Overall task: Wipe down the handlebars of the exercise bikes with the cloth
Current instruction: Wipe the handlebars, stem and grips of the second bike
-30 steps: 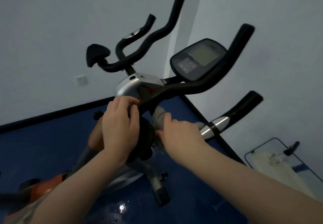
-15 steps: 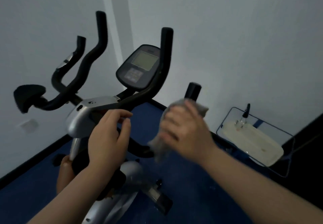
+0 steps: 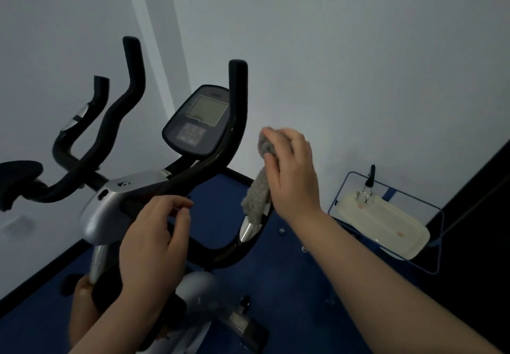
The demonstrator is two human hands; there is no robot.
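Observation:
An exercise bike with black foam handlebars (image 3: 237, 122) and a grey console (image 3: 198, 122) stands in front of me. My right hand (image 3: 292, 171) is wrapped around the top of the right-hand grip with a grey fluffy cloth (image 3: 259, 188) in it; the cloth hangs down over the grip to its silver sensor band (image 3: 247, 229). My left hand (image 3: 154, 246) hovers over the handlebar's centre near the silver stem housing (image 3: 116, 204), fingers loosely curled with nothing in them. The grip under the cloth is hidden.
A second set of black handlebars (image 3: 116, 122) and a black saddle (image 3: 19, 171) stand to the left. A blue wire rack holding a pale tray (image 3: 386, 226) sits on the blue floor at the right by the white wall.
My right hand has slid the cloth up the right-hand grip from near the stem to its top. My left hand has let go of the bar and lifted. The view has swung right.

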